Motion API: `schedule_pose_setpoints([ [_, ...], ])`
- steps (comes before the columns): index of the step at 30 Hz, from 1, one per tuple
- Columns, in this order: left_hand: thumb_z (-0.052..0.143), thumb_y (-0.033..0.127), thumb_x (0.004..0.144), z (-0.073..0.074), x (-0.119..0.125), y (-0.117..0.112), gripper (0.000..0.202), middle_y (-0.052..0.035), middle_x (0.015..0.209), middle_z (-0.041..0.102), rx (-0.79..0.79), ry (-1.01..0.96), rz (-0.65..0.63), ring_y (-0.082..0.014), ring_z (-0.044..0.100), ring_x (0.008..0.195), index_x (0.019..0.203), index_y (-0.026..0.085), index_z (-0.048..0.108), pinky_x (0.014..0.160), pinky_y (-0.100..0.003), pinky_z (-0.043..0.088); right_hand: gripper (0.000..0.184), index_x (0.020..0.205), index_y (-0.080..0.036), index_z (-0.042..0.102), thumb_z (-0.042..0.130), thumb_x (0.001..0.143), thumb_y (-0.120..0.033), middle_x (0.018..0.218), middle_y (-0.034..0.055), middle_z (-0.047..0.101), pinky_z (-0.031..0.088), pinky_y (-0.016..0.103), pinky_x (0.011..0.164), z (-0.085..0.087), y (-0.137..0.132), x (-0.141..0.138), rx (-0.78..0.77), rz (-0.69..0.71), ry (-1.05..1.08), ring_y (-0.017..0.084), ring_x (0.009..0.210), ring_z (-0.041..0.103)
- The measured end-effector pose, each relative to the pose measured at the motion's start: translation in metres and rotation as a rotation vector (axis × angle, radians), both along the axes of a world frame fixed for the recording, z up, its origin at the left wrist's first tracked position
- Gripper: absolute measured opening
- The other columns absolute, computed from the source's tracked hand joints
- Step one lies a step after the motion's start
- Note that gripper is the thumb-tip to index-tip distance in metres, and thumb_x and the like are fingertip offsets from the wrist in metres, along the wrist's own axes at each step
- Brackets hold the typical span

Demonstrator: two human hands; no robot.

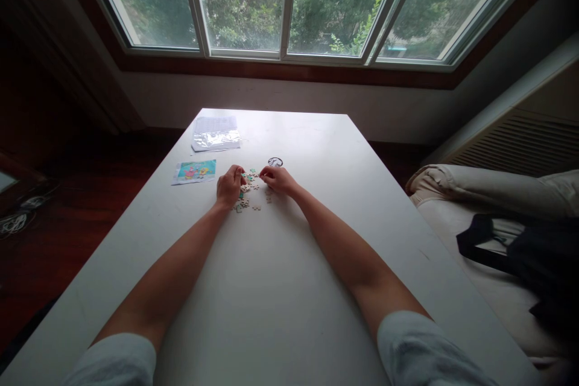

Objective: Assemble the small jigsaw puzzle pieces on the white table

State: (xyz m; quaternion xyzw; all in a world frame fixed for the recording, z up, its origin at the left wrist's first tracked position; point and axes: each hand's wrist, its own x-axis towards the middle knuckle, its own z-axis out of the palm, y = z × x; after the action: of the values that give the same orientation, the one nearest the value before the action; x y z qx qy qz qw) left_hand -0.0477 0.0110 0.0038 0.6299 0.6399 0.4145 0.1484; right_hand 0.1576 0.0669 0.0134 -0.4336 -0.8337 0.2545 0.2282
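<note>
Loose jigsaw puzzle pieces [245, 204], some tan and some teal, lie scattered on the white table between my hands. At their left edge is my left hand [230, 185], its fingers curled inward over the pile. My right hand [277, 180] reaches in from the other side, thumb and fingertips pinched together above the pieces. Whatever either hand holds is too small or hidden to make out. Just beyond my right hand lies a small round dark-rimmed item [275, 161]. A colourful picture sheet [195, 172] with cartoon figures rests left of my left hand.
A shiny clear plastic packet with papers [216, 134] lies at the far left of the white table [266, 301]. To the right is a pale padded seat [452, 235] with a dark bag [538, 259] on it. Windows [244, 6] stand beyond the table.
</note>
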Motion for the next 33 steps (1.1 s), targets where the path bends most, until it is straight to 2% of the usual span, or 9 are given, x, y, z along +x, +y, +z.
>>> schedule_pose_setpoints([
  [4,0.035,0.045,0.104,0.000,0.000,-0.001,0.036,0.0019,0.066,0.067,-0.028,0.042,0.043,-0.0158,0.063,0.063,0.098,0.025,0.063,0.063,-0.025,0.042,0.027,0.101,-0.021,0.071,0.072,0.080,-0.038,0.084,0.0001,0.067,0.039,0.022,0.064,0.020,0.008,0.024,-0.198,0.256,-0.218,0.013,0.071,0.058],
  [7,0.038,0.045,0.103,0.000,0.000,0.000,0.032,0.0009,0.073,0.069,-0.016,0.079,0.071,-0.0167,0.063,0.067,0.096,0.025,0.063,0.063,-0.025,0.039,0.042,0.111,-0.023,0.067,0.079,0.074,-0.039,0.085,-0.0010,0.065,0.037,0.022,0.061,0.024,0.006,0.029,-0.239,0.317,-0.295,0.013,0.069,0.056],
  [9,0.040,0.043,0.102,-0.001,0.000,0.001,0.030,0.0008,0.076,0.070,0.002,0.092,0.078,-0.0173,0.063,0.070,0.098,0.026,0.063,0.064,-0.026,0.039,0.039,0.108,-0.023,0.068,0.079,0.074,-0.039,0.083,-0.0014,0.064,0.035,0.022,0.061,0.020,0.003,0.024,-0.178,0.290,-0.298,0.013,0.069,0.055],
  [13,0.042,0.039,0.101,-0.002,-0.001,0.003,0.025,0.0004,0.078,0.069,0.017,0.093,0.093,-0.0175,0.063,0.073,0.101,0.025,0.063,0.067,-0.026,0.039,0.013,0.092,-0.021,0.068,0.069,0.086,-0.033,0.081,-0.0005,0.066,0.034,0.023,0.066,0.002,-0.005,0.006,0.017,0.150,-0.250,0.012,0.071,0.054],
  [19,0.045,0.040,0.099,0.000,-0.008,0.006,0.026,-0.0001,0.080,0.068,-0.023,0.084,0.179,-0.0159,0.060,0.071,0.107,0.023,0.064,0.065,-0.024,0.037,0.012,0.098,-0.020,0.069,0.059,0.092,-0.021,0.090,0.0037,0.069,0.038,0.025,0.072,-0.019,-0.013,-0.012,0.267,0.014,-0.107,0.015,0.078,0.057],
  [22,0.047,0.042,0.098,0.001,-0.013,0.008,0.028,0.0010,0.072,0.067,-0.035,0.077,0.202,-0.0158,0.059,0.066,0.105,0.023,0.066,0.063,-0.025,0.036,0.015,0.102,-0.020,0.070,0.058,0.092,-0.018,0.092,0.0047,0.069,0.040,0.026,0.076,-0.021,-0.017,-0.016,0.307,0.069,-0.030,0.016,0.080,0.058],
  [26,0.046,0.047,0.097,0.001,-0.022,0.011,0.033,0.0008,0.066,0.066,-0.061,0.067,0.210,-0.0168,0.058,0.064,0.104,0.023,0.068,0.062,-0.025,0.035,0.014,0.102,-0.021,0.070,0.063,0.094,-0.030,0.096,0.0067,0.068,0.043,0.030,0.082,-0.015,-0.028,-0.019,0.379,0.222,0.025,0.019,0.090,0.058],
  [30,0.042,0.049,0.097,0.003,-0.028,0.014,0.039,-0.0022,0.074,0.070,-0.121,0.114,0.214,-0.0184,0.061,0.070,0.100,0.023,0.072,0.063,-0.026,0.036,0.027,0.107,-0.023,0.070,0.071,0.088,-0.041,0.100,0.0075,0.066,0.043,0.033,0.087,-0.010,-0.037,-0.023,0.424,0.409,-0.023,0.021,0.095,0.058],
  [33,0.039,0.052,0.097,0.007,-0.031,0.016,0.045,-0.0042,0.079,0.072,-0.195,0.201,0.176,-0.0194,0.062,0.075,0.095,0.022,0.073,0.064,-0.027,0.036,0.023,0.102,-0.022,0.071,0.071,0.087,-0.040,0.097,0.0069,0.065,0.043,0.032,0.085,-0.011,-0.038,-0.026,0.455,0.422,-0.080,0.021,0.091,0.057],
])
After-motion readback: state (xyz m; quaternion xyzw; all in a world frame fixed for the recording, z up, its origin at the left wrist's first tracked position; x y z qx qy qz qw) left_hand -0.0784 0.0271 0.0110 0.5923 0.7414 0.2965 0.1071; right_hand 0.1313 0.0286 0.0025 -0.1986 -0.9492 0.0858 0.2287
